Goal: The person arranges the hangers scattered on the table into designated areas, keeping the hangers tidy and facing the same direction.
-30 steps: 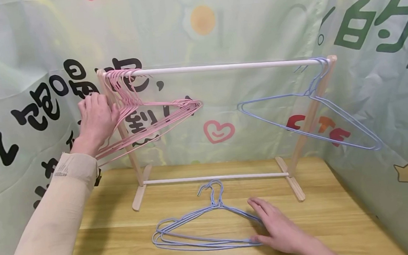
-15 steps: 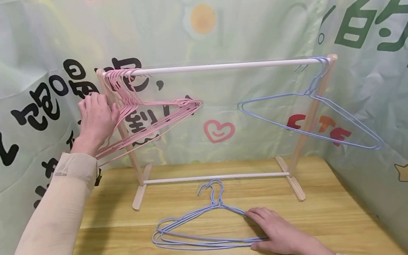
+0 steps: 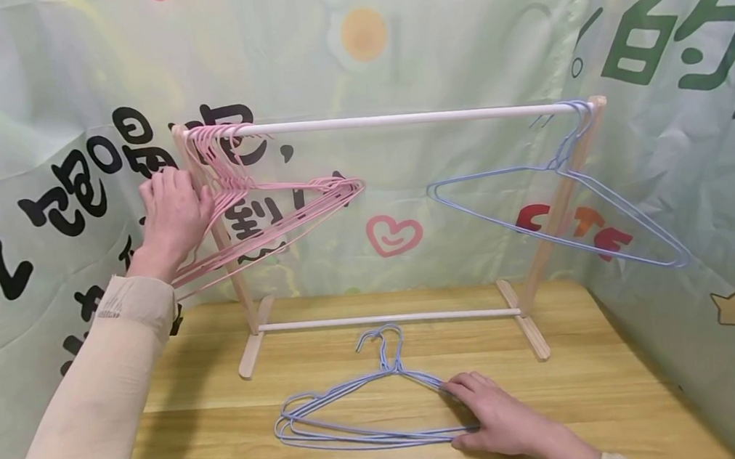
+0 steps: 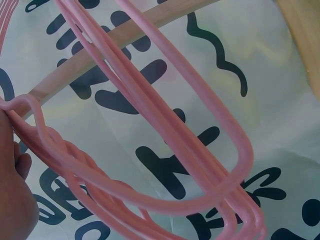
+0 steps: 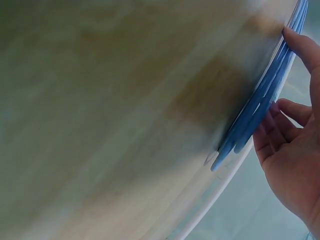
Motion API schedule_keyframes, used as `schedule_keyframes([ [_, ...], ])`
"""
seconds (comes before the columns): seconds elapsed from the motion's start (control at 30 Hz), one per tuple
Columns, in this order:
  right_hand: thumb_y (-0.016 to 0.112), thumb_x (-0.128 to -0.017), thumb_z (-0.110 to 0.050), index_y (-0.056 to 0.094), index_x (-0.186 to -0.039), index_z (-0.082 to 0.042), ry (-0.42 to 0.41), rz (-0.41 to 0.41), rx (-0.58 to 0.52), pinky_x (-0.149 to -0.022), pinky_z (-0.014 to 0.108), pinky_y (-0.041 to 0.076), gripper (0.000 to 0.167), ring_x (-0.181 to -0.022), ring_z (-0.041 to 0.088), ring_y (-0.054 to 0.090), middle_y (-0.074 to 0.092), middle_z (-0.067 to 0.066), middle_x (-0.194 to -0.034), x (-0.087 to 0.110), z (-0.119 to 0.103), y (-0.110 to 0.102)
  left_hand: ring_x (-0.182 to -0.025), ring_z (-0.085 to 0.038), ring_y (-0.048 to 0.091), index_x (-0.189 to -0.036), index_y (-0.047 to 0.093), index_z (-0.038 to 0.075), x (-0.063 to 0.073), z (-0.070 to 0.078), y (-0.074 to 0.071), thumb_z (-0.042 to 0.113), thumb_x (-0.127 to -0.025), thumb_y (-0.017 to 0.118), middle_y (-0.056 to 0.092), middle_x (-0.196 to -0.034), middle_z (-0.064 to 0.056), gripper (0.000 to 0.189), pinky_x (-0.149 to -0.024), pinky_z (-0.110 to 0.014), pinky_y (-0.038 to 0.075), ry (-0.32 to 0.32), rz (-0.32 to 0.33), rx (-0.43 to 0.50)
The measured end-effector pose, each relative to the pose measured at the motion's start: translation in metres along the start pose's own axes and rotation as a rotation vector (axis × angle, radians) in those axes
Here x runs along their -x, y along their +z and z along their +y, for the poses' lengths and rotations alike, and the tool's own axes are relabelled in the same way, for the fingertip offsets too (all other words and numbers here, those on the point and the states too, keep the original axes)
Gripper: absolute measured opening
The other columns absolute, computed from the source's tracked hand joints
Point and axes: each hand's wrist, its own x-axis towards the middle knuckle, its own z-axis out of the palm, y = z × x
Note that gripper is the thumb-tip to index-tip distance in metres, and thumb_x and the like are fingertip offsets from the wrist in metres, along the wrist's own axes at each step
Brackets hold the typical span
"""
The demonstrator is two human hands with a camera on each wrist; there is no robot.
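In front of the rack (image 3: pixel 397 119), the right hand (image 3: pixel 502 414), thumb and fingers set wide apart, grips one end of the blue hangers (image 3: pixel 393 371) on the bench (image 3: pixel 617 382); a second ago its fingers stood straighter. The left hand (image 3: pixel 172 217) touches pink hangers (image 3: pixel 276 232) at the rack's left; its grip I cannot tell.

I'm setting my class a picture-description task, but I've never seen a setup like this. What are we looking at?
There is no machine, just a person's two bare hands. The wide picture comes from a camera worn on the head; the two close-ups come from cameras on the wrists. On the wooden table stand a rack and, before it, a flat blue stack of hangers. The left hand holds pink hangers hooked on the rack; the right hand grips the stack's end.
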Motion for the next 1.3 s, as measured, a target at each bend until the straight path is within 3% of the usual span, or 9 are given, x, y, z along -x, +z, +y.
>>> schedule_keyframes([
  [0.2, 0.085, -0.082, -0.043, 0.057, -0.146, -0.005, -0.005, 0.026, -0.024, -0.097, 0.041, 0.053, 0.080, -0.118, 0.014, 0.052, 0.054, -0.002, -0.135, -0.0005, -0.0018, -0.0011, -0.105, -0.047, 0.036, -0.100, 0.045, -0.007, -0.0003, 0.0007, -0.0009, 0.024, -0.106, 0.043, 0.040, -0.101, -0.023, 0.032, -0.103, -0.062, 0.021, -0.002, 0.001, 0.004],
  [0.53, 0.091, -0.073, -0.027, 0.059, -0.144, -0.006, -0.055, 0.148, -0.099, -0.095, 0.035, 0.053, 0.080, -0.118, 0.009, 0.048, 0.051, -0.005, -0.135, 0.0007, -0.0011, 0.0002, -0.106, -0.047, 0.036, -0.100, 0.045, -0.006, 0.0002, -0.0015, -0.0001, 0.025, -0.107, 0.042, 0.040, -0.102, -0.024, 0.032, -0.104, -0.062, 0.020, -0.010, -0.017, -0.003],
  [1.03, 0.098, -0.062, -0.027, 0.061, -0.142, -0.009, -0.162, 0.382, 0.002, -0.090, 0.037, 0.054, 0.090, -0.120, 0.014, 0.049, 0.054, -0.002, -0.134, 0.0047, -0.0003, -0.0019, -0.104, -0.047, 0.037, -0.099, 0.045, -0.006, 0.0014, 0.0003, -0.0018, 0.025, -0.107, 0.042, 0.041, -0.101, -0.024, 0.032, -0.104, -0.063, 0.021, -0.001, -0.007, -0.006],
  [1.3, 0.099, -0.059, -0.021, 0.058, -0.145, -0.007, -0.176, 0.514, 0.005, -0.098, 0.017, 0.041, 0.096, -0.120, 0.018, 0.050, 0.055, 0.003, -0.135, 0.0072, -0.0017, -0.0070, -0.105, -0.047, 0.036, -0.099, 0.045, -0.006, 0.0015, 0.0010, -0.0021, 0.024, -0.107, 0.042, 0.040, -0.101, -0.023, 0.031, -0.105, -0.062, 0.020, -0.002, -0.008, 0.007],
])
